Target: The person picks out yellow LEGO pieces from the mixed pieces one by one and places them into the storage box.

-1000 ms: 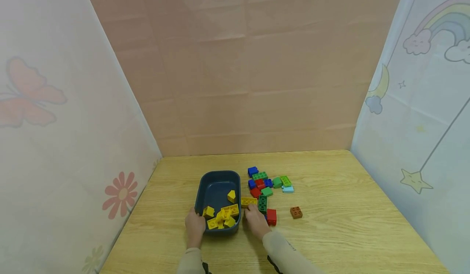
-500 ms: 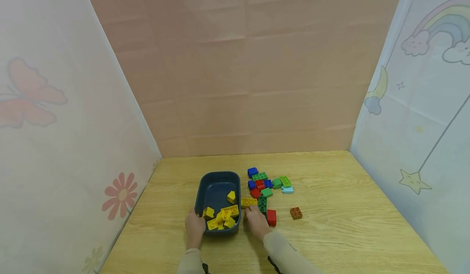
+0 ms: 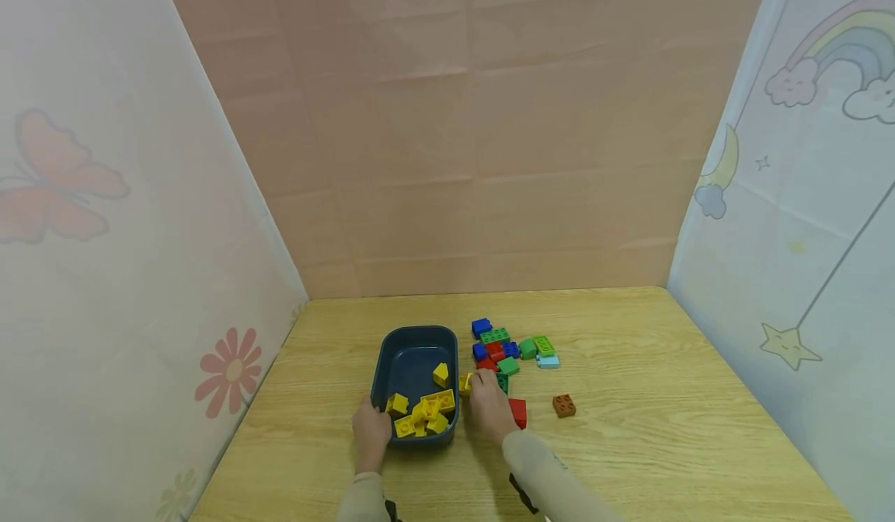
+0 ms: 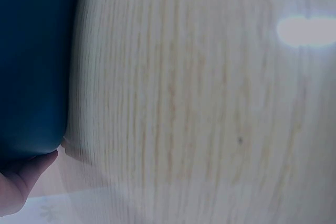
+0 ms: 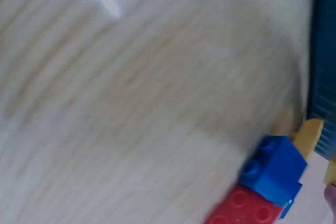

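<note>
A dark blue rectangular bin (image 3: 412, 337) stands on the table with several yellow toy building bricks (image 3: 438, 401) inside. My left hand (image 3: 371, 433) grips its left side near the front corner; in the left wrist view a digit (image 4: 39, 167) presses against the bin's outer wall (image 4: 31, 66). Just right of the bin, my right hand (image 3: 492, 412) holds a yellow brick (image 3: 465, 384) at the fingertips, covering part of it. The right wrist view catches a fingertip (image 5: 331, 196) at its edge, against a yellow piece (image 5: 331, 173).
Several red, green and blue bricks (image 3: 495, 349) lie in a cluster right of the bin. A red brick (image 3: 518, 412) sits beside my right hand, a blue brick (image 5: 275, 169) showing below it. Farther right lies a brown brick (image 3: 564, 405). Patterned sheets surround the table.
My right hand has moved slightly forward onto the yellow brick and now covers its right part and some of the dark green brick. The left hand and bin have stayed put.
</note>
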Motion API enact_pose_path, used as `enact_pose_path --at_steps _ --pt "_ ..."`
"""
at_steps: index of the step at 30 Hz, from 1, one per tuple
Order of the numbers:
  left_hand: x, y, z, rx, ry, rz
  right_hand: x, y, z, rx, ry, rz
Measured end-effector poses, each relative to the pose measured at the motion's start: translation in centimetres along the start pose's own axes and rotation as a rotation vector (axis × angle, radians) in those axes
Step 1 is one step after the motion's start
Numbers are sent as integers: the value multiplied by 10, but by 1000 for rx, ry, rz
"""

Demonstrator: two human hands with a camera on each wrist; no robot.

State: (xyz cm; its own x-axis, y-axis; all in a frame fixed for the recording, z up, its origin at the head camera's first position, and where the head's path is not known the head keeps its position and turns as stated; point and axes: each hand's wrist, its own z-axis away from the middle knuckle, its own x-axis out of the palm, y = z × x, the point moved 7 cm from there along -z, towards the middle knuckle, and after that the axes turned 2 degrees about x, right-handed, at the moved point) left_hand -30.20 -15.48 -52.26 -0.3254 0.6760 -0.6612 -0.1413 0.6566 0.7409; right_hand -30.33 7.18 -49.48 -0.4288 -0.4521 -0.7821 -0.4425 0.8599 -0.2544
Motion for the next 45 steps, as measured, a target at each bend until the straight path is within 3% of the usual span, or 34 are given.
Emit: enact_pose_path --at_steps 7,10,13,19,24,28,35,45 --pt "0 0 0 6 -3 4 -17 -9 -14 -14 142 -113" --pt "0 0 0 3 0 12 -18 -17 -17 -45 163 -128" --pt "0 0 1 2 1 16 -15 -26 -18 -78 136 -140" --pt "0 0 1 2 -9 18 -5 -42 -14 -146 0 -177" --pt "1 -1 1 -2 -33 21 0 -51 -12 -213 -40 -147" --pt "1 0 1 -3 -37 20 3 -53 -11 -228 -72 -143" --pt "0 2 0 11 -18 26 6 -56 -9 -253 -131 -274" --pt "-1 2 1 25 -9 32 15 -58 -6 -254 -228 -202"
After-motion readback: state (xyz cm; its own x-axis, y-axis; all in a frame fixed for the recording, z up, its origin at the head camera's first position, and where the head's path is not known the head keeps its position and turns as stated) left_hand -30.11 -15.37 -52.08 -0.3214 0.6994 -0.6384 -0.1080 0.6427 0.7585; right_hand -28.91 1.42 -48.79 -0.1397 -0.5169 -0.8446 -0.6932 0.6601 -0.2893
